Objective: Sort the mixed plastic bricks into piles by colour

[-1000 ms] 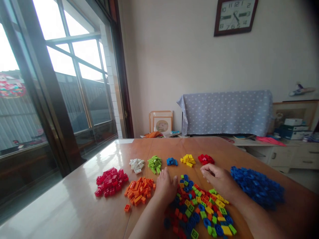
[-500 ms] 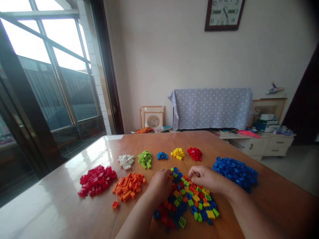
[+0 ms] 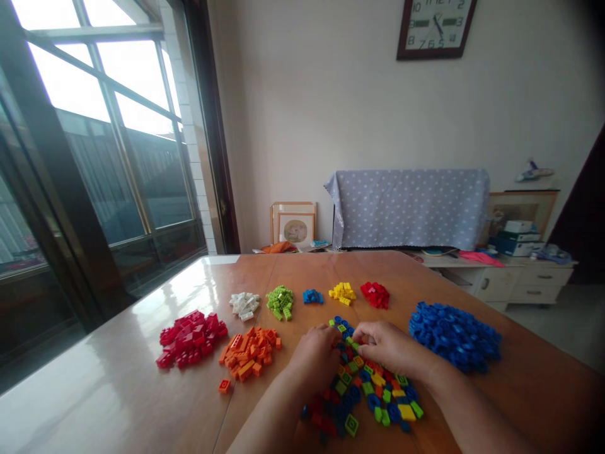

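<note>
A mixed pile of small bricks (image 3: 367,389) in green, blue, yellow, orange and red lies between my forearms. At its left upper side is my left hand (image 3: 317,354), fingers bent down over the bricks and their tips hidden. My right hand (image 3: 380,343) reaches in from the right, fingers curled together at the pile's upper part; whatever it holds is too small to make out. Beyond are small heaps: white (image 3: 244,305), light green (image 3: 280,302), blue (image 3: 312,296), yellow (image 3: 342,293) and red (image 3: 375,295).
Crimson bricks (image 3: 190,339) and orange bricks (image 3: 250,352) are heaped on the left, with one orange brick (image 3: 224,386) apart. A large blue heap (image 3: 454,335) sits on the right of the wooden table (image 3: 118,384). Behind stands a cabinet (image 3: 524,285).
The view has shifted slightly, moving the scene right in the picture. My right hand has moved left over the pile, nearer my left hand.
</note>
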A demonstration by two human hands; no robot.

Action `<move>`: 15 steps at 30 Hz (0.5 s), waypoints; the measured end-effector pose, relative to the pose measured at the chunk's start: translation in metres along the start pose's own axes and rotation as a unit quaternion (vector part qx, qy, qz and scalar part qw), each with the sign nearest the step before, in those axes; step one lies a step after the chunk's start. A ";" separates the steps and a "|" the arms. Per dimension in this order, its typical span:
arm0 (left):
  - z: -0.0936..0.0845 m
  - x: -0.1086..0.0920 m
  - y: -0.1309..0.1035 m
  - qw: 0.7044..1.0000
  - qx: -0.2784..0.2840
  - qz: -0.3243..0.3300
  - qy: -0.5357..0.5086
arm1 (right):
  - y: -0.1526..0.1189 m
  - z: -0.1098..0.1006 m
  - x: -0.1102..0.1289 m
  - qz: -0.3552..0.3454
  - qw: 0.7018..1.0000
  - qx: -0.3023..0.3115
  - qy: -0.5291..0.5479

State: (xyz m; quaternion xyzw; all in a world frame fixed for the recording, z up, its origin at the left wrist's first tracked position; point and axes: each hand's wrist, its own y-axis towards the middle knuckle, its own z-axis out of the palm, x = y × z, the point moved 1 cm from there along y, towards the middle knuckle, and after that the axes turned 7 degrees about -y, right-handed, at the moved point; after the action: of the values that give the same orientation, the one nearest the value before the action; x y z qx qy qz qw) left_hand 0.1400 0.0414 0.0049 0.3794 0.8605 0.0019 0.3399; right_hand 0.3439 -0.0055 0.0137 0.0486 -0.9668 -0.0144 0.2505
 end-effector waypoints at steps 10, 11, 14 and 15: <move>0.001 0.002 0.001 1.000 -0.005 -0.017 -0.003 | 0.002 0.001 -0.006 0.002 0.999 -0.032 0.003; 0.001 0.002 0.001 1.000 -0.006 -0.015 -0.004 | 0.002 0.001 -0.006 0.005 1.000 -0.023 0.008; 0.000 0.002 0.001 1.000 -0.006 -0.011 -0.006 | 0.001 0.002 -0.006 0.003 0.999 0.020 0.027; 0.000 0.001 0.001 1.000 -0.004 -0.010 -0.007 | 0.001 0.002 -0.006 0.001 0.999 0.030 0.029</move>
State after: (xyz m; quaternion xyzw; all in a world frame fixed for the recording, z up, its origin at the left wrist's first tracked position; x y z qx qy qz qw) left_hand 0.1401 0.0433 0.0046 0.3690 0.8621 -0.0007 0.3472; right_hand 0.3481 -0.0042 0.0088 0.0553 -0.9591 0.0166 0.2772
